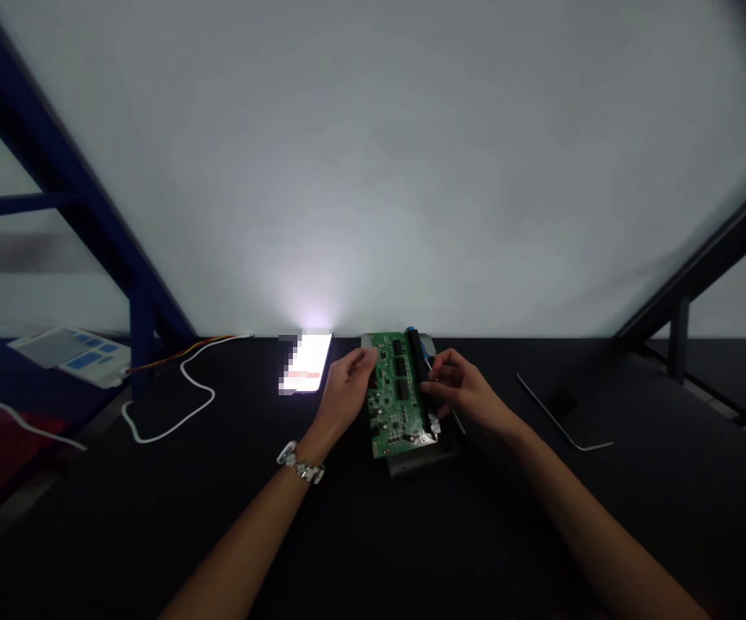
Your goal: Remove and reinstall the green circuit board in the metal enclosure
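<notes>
A green circuit board (387, 398) lies tilted on a grey metal plate (405, 468), whose lower edge sticks out beneath it. Along the board's right side runs a long black strip (419, 379), with bits of blue near its far end. My left hand (347, 383) is closed on the board's left edge, thumb on top. At the right side of the strip, the fingers of my right hand (456, 386) are pinched together. A thin pale piece shows by those fingertips, but I cannot make out what it is. A thin metal rod (459, 421) emerges below the right hand.
A lit phone (307, 363) stands left of the board against the white wall. A white cable (202, 405) curls on the black table (347, 551). Further left lies a white panel with blue patches (79, 351). At right rests a dark flat sheet with a pale edge (557, 418). Blue frame bars (82, 198) rise at left.
</notes>
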